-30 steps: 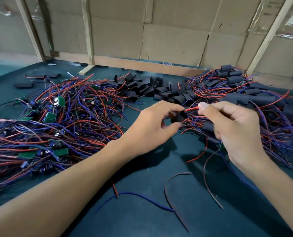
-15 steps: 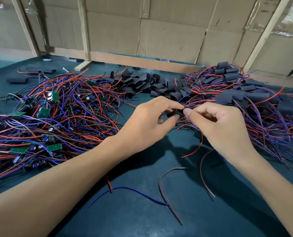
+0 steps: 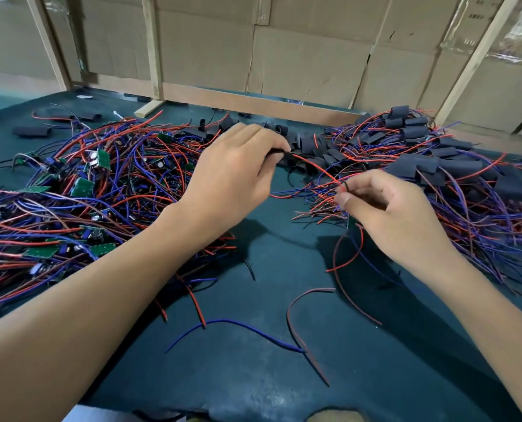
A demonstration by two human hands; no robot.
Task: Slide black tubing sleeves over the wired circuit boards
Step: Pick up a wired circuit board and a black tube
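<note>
Hands apart; left hand (image 3: pixel 235 175) pinches sleeve (image 3: pixel 276 151), right hand (image 3: pixel 387 208) wires (image 3: pixel 342 185).

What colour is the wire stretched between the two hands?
Red. The wire runs from the left hand to the right hand, clearest in the head view.

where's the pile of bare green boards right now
In the head view, the bare green circuit boards lie tangled in wires on the table's left, beside the left hand.
</note>
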